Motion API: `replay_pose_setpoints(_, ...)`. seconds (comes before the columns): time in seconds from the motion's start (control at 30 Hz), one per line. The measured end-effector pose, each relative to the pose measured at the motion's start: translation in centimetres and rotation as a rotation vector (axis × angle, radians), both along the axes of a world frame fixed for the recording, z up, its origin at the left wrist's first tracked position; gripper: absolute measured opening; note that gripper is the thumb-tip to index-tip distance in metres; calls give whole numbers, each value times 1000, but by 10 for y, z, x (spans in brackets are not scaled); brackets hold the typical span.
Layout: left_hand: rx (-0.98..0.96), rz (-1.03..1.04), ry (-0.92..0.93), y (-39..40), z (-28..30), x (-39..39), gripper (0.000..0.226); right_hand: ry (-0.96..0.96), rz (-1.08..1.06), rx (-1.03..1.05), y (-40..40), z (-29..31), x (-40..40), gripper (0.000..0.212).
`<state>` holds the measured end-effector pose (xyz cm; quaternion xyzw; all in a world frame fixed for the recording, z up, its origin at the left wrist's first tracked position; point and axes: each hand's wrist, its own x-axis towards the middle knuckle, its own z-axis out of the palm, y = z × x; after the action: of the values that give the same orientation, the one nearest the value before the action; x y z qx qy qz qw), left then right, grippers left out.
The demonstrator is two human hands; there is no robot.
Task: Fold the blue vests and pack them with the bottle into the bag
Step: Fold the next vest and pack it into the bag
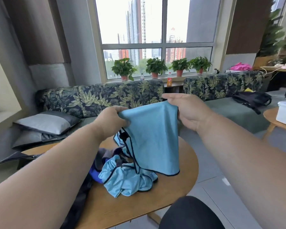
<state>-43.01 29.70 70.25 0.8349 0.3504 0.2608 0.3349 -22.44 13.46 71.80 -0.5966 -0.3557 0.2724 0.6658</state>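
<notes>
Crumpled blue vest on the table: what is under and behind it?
The crumpled vest rests on the wooden table. Dark blue and grey fabric shows behind it; what that fabric is stays hidden.

No text, label or number is legible anywhere.

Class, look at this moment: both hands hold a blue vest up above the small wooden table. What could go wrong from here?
1. The held vest hangs down onto the crumpled vest below; its dark straps might snag that pile and drag it.
2. The pile lies near the round table edge, so a tug could pull it to the floor.
3. The left hand and right hand grip only the top edge, so a fold may come out uneven.
</notes>
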Motion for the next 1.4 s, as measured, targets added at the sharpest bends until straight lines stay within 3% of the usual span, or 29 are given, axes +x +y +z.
replay_pose_setpoints(0.1, 202, 11, -65, 0, 7, -2, 23, -117, -20, 30, -13, 18, 0, 25)
replay_pose_setpoints(0.2, 289, 16, -56, -14, -24, -15, 19, -215, -35, -36, -30, -17, -3, 26)
replay_pose_setpoints(0.4, 225, -21, 339, -48, -177, -50, 19, -260, 42, -529, -82, -152, -36, 17)
replay_pose_setpoints(0.5, 248, -62, 429, -67, -227, -65, 17, -297, 113, -691, -103, -193, -50, 19)
replay_pose_setpoints(0.6, 296, -94, 451, -79, -241, -74, 23, -379, 166, -796, -120, -198, -58, 39)
replay_pose_setpoints(0.67, 297, -98, 422, -84, -240, -77, 13, -420, 178, -855, -128, -198, -60, 53)
replay_pose_setpoints(0.7, 297, -107, 410, -85, -240, -78, 4, -449, 169, -885, -131, -199, -61, 55)
replay_pose_setpoints(0.77, 276, -136, 394, -89, -240, -80, 8, -542, 120, -923, -136, -201, -64, 48)
replay_pose_setpoints(1.03, 313, -175, 325, -99, -232, -86, 6, -879, 12, -918, -149, -197, -72, 27)
replay_pose_setpoints(1.23, 282, -198, 327, -104, -226, -87, 5, -1304, 51, -1041, -154, -204, -69, 34)
replay_pose_setpoints(1.3, 250, -202, 300, -104, -220, -90, 7, -1287, 23, -918, -160, -203, -66, 27)
replay_pose_setpoints(1.4, 239, -208, 231, -98, -210, -99, 17, -1094, -7, -638, -170, -193, -64, 7)
